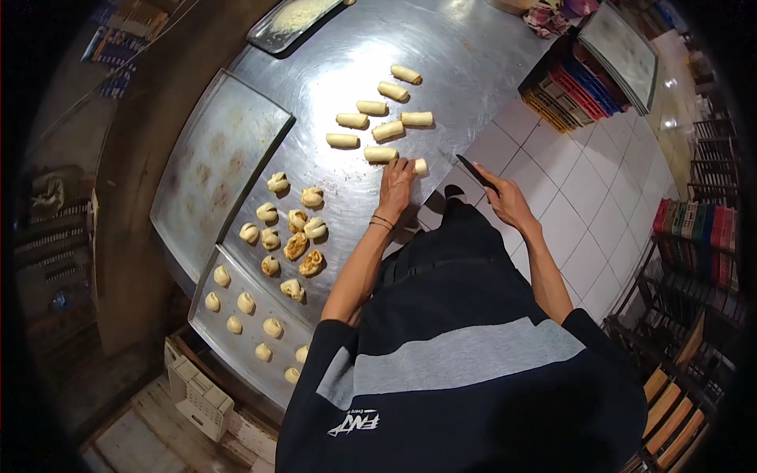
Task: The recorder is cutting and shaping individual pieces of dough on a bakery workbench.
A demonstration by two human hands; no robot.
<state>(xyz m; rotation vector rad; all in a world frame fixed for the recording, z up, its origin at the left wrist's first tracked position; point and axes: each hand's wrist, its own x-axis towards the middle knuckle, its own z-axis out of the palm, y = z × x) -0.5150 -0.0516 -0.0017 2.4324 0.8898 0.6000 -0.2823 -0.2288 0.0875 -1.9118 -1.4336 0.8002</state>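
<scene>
My left hand (pixel 397 189) is at the near edge of the metal table, its fingers closed over a pale dough roll (pixel 420 167) whose right end sticks out. In my right hand (pixel 511 205) is a dark-bladed knife (pixel 476 170), held by the handle just off the table edge, its blade pointing up and left toward that roll. Another dough roll (pixel 381 154) lies just beyond my left fingertips. Several more rolls, among them one dough roll (pixel 387 131), are spread farther back. Left of my left wrist sits a group of knotted dough pieces (pixel 296 221), some showing orange-brown filling.
The steel table (pixel 465 47) carries a large baking tray (pixel 213 169) at left. Nearer me, another tray (pixel 206 303) holds several shaped dough pieces. A tray of pale crumbs (pixel 296 17) stands at the back. Stacked plastic crates (pixel 572 94) stand right, on the tiled floor (pixel 568 197).
</scene>
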